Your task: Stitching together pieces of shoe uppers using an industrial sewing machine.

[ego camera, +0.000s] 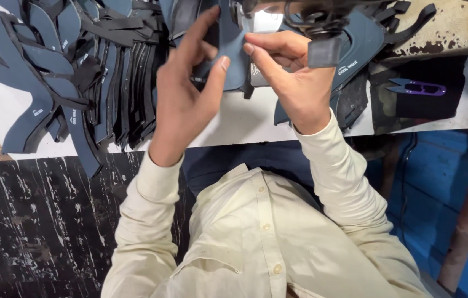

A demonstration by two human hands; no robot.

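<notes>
The left hand (181, 94) pinches a dark blue shoe-upper piece (233, 60) between thumb and fingers, its index finger stretched up along the piece's left edge. The right hand (292, 77) grips the same piece from the right, fingertips curled onto its edge. The piece sits at the far centre of the table, just under the sewing machine head (311, 22), which hides its far end. Its long axis runs roughly near to far.

To the left lies a fanned stack of matching blue pieces (52, 72) with black straps. More pieces (355, 49) lie right of the hands, and purple thread snips (418, 87) rest on a dark pad further right. The white table (234, 124) is worn; a blue wall panel (438, 176) shows at the near right.
</notes>
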